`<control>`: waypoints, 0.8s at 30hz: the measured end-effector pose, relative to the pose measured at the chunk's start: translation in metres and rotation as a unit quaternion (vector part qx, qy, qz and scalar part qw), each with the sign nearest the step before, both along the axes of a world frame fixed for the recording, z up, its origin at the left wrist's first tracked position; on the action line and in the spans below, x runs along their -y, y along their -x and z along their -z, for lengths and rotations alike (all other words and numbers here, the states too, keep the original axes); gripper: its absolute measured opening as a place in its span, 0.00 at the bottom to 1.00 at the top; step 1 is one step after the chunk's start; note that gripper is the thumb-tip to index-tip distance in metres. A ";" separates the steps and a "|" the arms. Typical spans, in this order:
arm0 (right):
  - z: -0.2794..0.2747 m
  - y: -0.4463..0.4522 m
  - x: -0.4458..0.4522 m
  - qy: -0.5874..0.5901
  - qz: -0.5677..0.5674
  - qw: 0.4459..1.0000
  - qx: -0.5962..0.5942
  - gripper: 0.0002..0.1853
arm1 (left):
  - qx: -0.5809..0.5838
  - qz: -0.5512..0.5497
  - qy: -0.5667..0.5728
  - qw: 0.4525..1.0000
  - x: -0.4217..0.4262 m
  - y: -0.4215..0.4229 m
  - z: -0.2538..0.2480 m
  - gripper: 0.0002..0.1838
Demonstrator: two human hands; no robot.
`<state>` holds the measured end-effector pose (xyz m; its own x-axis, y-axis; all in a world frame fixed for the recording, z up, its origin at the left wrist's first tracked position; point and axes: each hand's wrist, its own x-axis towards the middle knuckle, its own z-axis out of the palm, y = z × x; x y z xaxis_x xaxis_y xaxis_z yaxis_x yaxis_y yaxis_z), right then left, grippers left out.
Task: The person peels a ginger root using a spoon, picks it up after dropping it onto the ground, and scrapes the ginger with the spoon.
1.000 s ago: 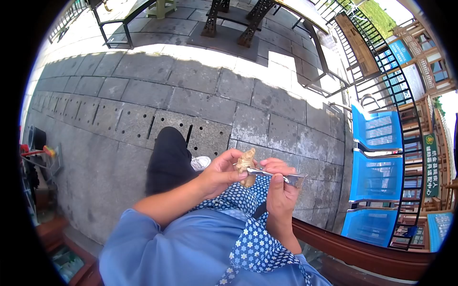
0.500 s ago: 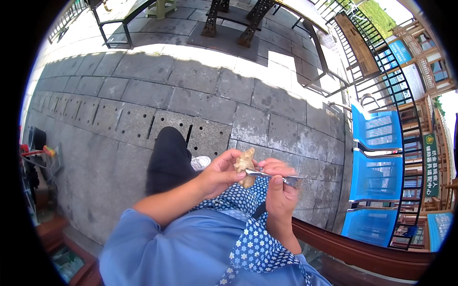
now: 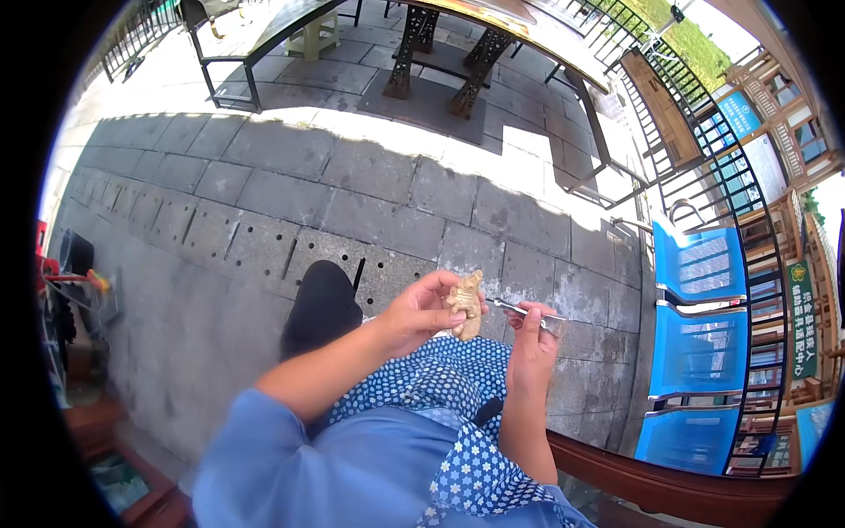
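Note:
My left hand point(image 3: 429, 308) is closed around a knobbly tan piece of ginger root point(image 3: 466, 308), held upright above my lap between the thumb and fingers. In my right hand point(image 3: 533, 339) is a slim silver bladed tool point(image 3: 503, 304), pinched between thumb and fingers. Its narrow end points left toward the ginger, and a small gap seems to lie between them. The exact kind of tool is unclear at this size. A blue apron with white flowers point(image 3: 431, 365) covers my lap beneath both hands.
Grey paving point(image 3: 378, 216) spreads in front of my knee point(image 3: 321, 304). Blue seats point(image 3: 695, 348) line the right side by a black railing. A long table point(image 3: 493, 28) stands ahead, and a wooden rail point(image 3: 651, 471) runs at lower right. Red-handled items point(image 3: 75, 280) stand at left.
The silver tool has drawn back to the right, off the ginger it overlapped before. My right hand moved with it. The ginger sits slightly further right in view, and the camera view has shifted.

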<state>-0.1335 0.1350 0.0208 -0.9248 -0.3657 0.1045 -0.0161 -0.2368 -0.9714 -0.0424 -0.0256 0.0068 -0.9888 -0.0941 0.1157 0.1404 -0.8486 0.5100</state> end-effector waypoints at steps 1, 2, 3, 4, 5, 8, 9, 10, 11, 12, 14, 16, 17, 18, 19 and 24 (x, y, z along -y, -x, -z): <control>0.010 0.004 0.002 -0.066 0.012 0.998 0.000 0.11 | 0.043 -0.046 0.087 0.994 0.007 0.016 0.018 0.18; 0.021 0.010 0.006 -0.130 0.026 0.991 -0.002 0.11 | 0.114 -0.059 0.083 0.988 0.014 0.028 0.039 0.18; 0.035 0.016 0.009 -0.146 0.019 0.989 -0.009 0.11 | 0.184 -0.072 0.078 0.977 0.021 0.037 0.062 0.19; 0.050 0.022 0.012 -0.162 0.015 0.987 -0.017 0.12 | 0.224 -0.081 0.108 0.965 0.025 0.043 0.084 0.18; 0.061 0.026 0.016 -0.162 0.005 0.987 -0.005 0.12 | 0.266 -0.090 0.134 0.950 0.026 0.044 0.109 0.17; 0.122 0.037 0.016 -0.215 -0.007 0.976 0.016 0.13 | 0.380 -0.076 0.192 0.902 0.025 0.026 0.187 0.19; 0.154 0.041 0.010 -0.254 -0.017 0.967 0.024 0.13 | 0.427 -0.065 0.235 0.871 0.025 0.016 0.211 0.19; 0.186 0.042 -0.001 -0.293 -0.027 0.955 0.034 0.13 | 0.460 -0.063 0.301 0.833 0.027 0.013 0.251 0.19; 0.225 0.042 -0.019 -0.312 -0.025 0.942 0.119 0.12 | 0.493 -0.062 0.364 0.788 0.029 0.013 0.284 0.19; 0.251 0.040 -0.030 -0.326 -0.023 0.923 0.203 0.12 | 0.491 -0.068 0.367 0.787 0.029 0.014 0.287 0.19; 0.252 0.053 -0.040 -0.172 0.035 0.908 0.380 0.12 | 0.451 -0.091 0.409 0.788 0.035 0.022 0.284 0.21; 0.243 0.061 -0.039 -0.183 0.029 0.923 0.337 0.12 | 0.436 -0.061 0.419 0.794 0.034 0.019 0.263 0.23; 0.242 0.062 -0.040 -0.199 0.027 0.933 0.298 0.13 | 0.423 -0.024 0.423 0.801 0.032 0.015 0.253 0.24; 0.239 0.059 -0.041 -0.213 0.012 0.931 0.297 0.13 | 0.429 -0.031 0.420 0.799 0.031 0.016 0.254 0.24; 0.236 0.056 -0.041 -0.216 0.002 0.930 0.298 0.13 | 0.400 0.004 0.472 0.786 0.028 0.017 0.259 0.24; 0.238 0.051 -0.036 -0.246 -0.037 0.930 0.271 0.14 | 0.350 0.049 0.596 0.721 0.019 0.014 0.260 0.24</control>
<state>-0.1843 0.1712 -0.2176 -0.7629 -0.3106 -0.5671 0.5064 0.2583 -0.8227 -0.0564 -0.0447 -0.2535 -0.8400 -0.2661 -0.4729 -0.5351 0.2625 0.8029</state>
